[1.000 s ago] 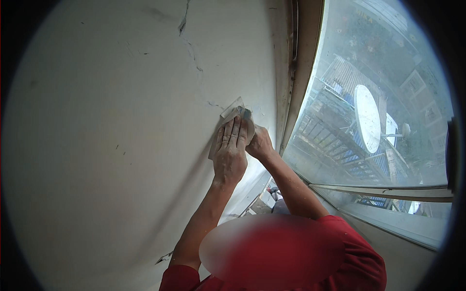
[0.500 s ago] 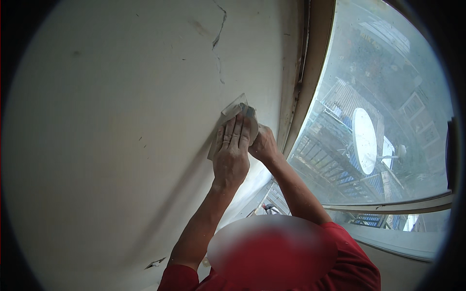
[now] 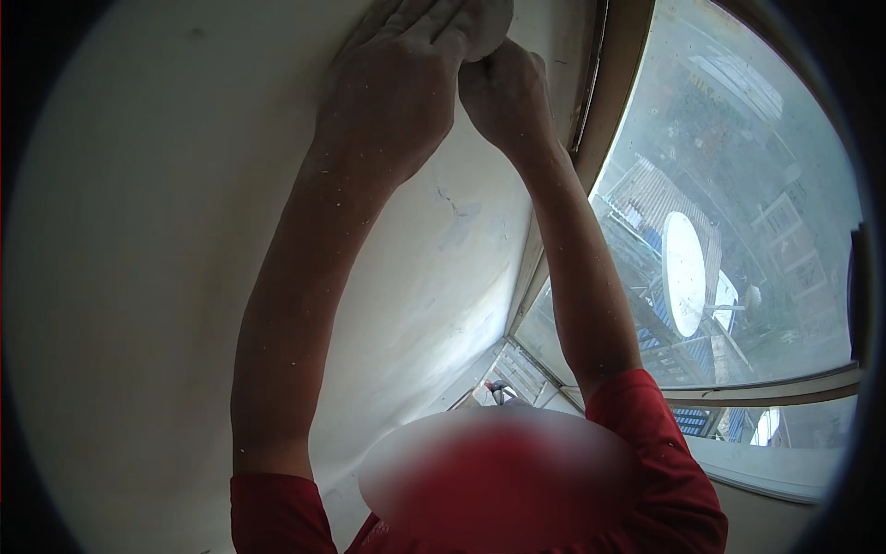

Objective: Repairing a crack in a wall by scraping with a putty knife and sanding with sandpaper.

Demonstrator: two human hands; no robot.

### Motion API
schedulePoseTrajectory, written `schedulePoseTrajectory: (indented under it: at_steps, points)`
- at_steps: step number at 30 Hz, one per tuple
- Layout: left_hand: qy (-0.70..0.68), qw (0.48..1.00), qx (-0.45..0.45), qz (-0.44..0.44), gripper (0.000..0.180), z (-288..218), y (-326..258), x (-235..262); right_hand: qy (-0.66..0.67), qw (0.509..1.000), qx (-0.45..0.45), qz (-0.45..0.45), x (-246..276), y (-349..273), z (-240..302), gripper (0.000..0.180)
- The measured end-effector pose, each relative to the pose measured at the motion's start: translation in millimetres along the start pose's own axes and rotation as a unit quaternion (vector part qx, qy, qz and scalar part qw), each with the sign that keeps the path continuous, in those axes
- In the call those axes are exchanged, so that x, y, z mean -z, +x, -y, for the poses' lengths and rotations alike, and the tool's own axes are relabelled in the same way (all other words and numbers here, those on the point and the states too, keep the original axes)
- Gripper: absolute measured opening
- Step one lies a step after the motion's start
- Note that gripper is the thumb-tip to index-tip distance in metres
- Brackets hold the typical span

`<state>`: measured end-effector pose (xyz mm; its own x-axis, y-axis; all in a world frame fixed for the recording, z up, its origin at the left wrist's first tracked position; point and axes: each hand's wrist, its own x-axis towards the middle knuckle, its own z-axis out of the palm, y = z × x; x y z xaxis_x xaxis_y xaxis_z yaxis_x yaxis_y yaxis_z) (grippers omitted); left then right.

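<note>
Both left hand (image 3: 391, 88), straight-fingered along the pale tool (image 3: 492, 28), and right hand (image 3: 508, 92), curled gripping it, should press evenly.

On your right, in the upper part of the window pane (image 3: 812, 305), you have one short line of lettering (image 3: 704, 90): a few small yellowish capitals, faint and tilted, sloping down toward the right. It shows above the white satellite dish (image 3: 685, 275) seen through the glass. You cannot tell whether it stands on the pane, is reflected in it, or belongs to something beyond. You can make out no other writing.
</note>
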<state>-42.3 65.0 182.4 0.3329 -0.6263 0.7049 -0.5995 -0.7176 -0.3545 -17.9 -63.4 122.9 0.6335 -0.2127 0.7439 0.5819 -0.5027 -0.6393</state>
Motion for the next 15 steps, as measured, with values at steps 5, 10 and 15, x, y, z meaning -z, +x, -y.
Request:
schedulePoseTrajectory:
  at_steps: [5, 10, 15]
  points:
    - [-0.096, 0.99, 0.052, 0.091, 0.047, -54.7, -139.1, -77.6, -0.011, 0.997, -0.03, 0.075, -34.3, -152.2, -83.3, 0.003]
    - [-0.134, 0.971, 0.08, 0.181, 0.05, -109.6, -260.7, -122.0, -0.016, 0.986, -0.082, 0.145, -44.3, -280.2, -123.3, 0.024]
    - [-0.03, 0.995, 0.09, 0.02, 0.048, -54.6, -148.2, -71.2, -0.011, 0.995, 0.047, 0.091, -30.5, -122.9, -47.3, 0.022]
